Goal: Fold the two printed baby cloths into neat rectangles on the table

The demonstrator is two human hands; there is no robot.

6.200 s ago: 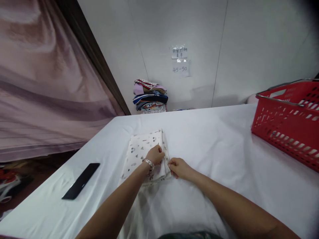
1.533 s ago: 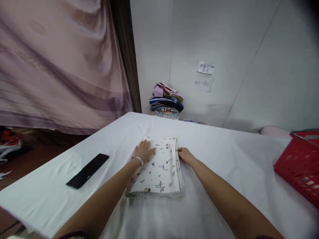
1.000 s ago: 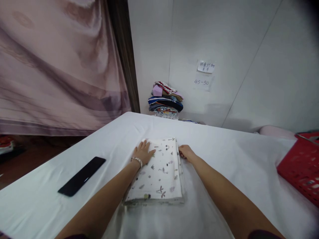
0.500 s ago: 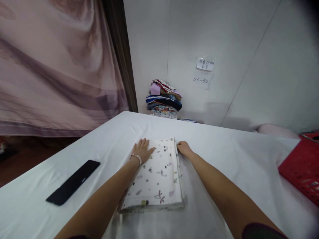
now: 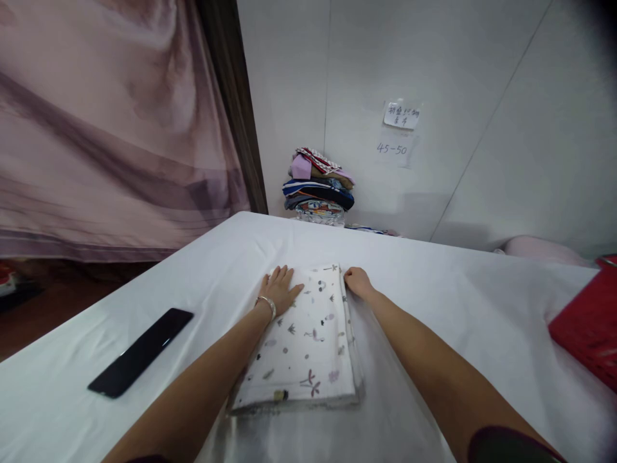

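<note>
A folded white cloth (image 5: 308,341) printed with small plants and birds lies in the middle of the white-covered table. My left hand (image 5: 280,289), a bracelet at its wrist, rests flat on the cloth's upper left part with fingers spread. At the upper right edge of the cloth, my right hand (image 5: 357,281) is closed, its fingers curled in against the edge. What it grips there is hidden. A hazy, see-through layer, perhaps clear film (image 5: 385,373), spreads below the right hand and around the cloth's near end.
A black phone-like slab (image 5: 142,352) lies on the table (image 5: 212,270) at left. Stacked folded clothes (image 5: 318,186) stand by the wall beyond the far edge. A red basket (image 5: 585,321) is at right, and a pink curtain (image 5: 96,128) hangs at left.
The view has shifted slightly. Both hands keep the same places on the cloth, with no clear movement of either.
</note>
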